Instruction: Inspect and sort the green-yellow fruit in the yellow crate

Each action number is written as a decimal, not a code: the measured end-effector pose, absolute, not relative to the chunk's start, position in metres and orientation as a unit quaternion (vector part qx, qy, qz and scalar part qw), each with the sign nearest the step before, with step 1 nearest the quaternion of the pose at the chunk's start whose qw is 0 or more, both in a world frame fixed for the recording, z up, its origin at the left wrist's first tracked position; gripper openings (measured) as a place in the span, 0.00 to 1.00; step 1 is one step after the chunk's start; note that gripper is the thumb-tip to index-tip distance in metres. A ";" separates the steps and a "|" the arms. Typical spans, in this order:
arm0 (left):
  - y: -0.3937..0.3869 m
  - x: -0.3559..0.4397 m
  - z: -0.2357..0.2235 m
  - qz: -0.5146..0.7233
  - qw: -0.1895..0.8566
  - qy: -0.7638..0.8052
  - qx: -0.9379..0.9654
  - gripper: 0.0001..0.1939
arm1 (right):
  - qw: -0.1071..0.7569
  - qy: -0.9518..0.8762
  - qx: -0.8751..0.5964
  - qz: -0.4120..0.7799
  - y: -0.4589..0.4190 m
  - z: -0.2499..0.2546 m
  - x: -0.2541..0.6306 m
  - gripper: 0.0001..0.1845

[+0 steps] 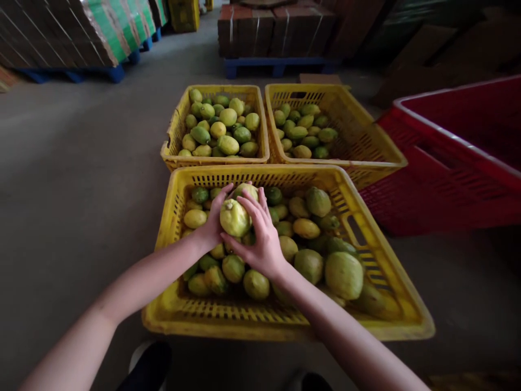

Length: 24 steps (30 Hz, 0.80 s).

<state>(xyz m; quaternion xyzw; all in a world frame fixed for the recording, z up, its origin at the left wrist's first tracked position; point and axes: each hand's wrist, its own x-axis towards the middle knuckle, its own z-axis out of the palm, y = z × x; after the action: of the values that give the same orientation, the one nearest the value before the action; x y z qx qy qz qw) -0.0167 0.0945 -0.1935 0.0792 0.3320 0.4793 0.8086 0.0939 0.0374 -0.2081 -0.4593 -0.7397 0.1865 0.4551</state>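
Over the near yellow crate point(280, 326), my hands are cupped around two greenish-yellow lemons. The front lemon point(235, 218) has its nippled end turned towards me, and the second lemon point(246, 191) sits just behind it. My left hand point(214, 221) curls around the left side, its fingers partly hidden by the fruit. From the right, my right hand point(262, 236) closes its thumb and fingers around them. Beneath lie many loose lemons point(255, 284), green and yellow, with some large green fruit point(344, 275) at the right of the crate.
Beyond the near crate stand a left yellow crate point(264, 122) well filled with lemons and a right yellow crate point(362, 127) partly filled. A red crate point(448, 184) is at the right. Stacked cartons point(277, 32) on a blue pallet point(279, 66) stand at the back.
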 end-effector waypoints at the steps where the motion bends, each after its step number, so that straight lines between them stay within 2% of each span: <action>1: 0.095 -0.016 -0.193 0.484 0.812 0.313 0.084 0.11 | 0.464 -0.739 -0.449 0.191 0.035 -0.207 0.093 0.34; 5: 0.104 -0.020 -0.188 0.513 0.804 0.295 0.061 0.14 | 0.527 -0.676 -0.436 0.274 0.032 -0.204 0.092 0.31; 9: 0.120 -0.038 -0.176 0.599 0.718 0.340 0.106 0.17 | 0.609 -0.528 -0.465 0.367 0.044 -0.204 0.099 0.35; 12: 0.129 -0.050 -0.171 0.669 0.638 0.336 0.183 0.17 | 0.637 -0.472 -0.493 0.358 0.057 -0.200 0.111 0.36; 15: 0.128 -0.055 -0.173 0.691 0.598 0.332 0.234 0.16 | 0.662 -0.480 -0.490 0.300 0.063 -0.197 0.121 0.32; 20: 0.110 -0.046 -0.185 0.619 0.609 0.335 0.365 0.09 | 0.623 -0.558 -0.468 0.286 0.052 -0.207 0.111 0.32; 24: 0.099 -0.039 -0.191 0.584 0.624 0.348 0.385 0.10 | 0.598 -0.566 -0.490 0.286 0.043 -0.215 0.101 0.32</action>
<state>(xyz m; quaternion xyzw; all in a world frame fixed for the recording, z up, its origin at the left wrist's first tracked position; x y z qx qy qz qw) -0.0392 0.0993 -0.1906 0.3852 0.3476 0.5837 0.6245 0.1008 0.0427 -0.2151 -0.4902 -0.5657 0.2864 0.5981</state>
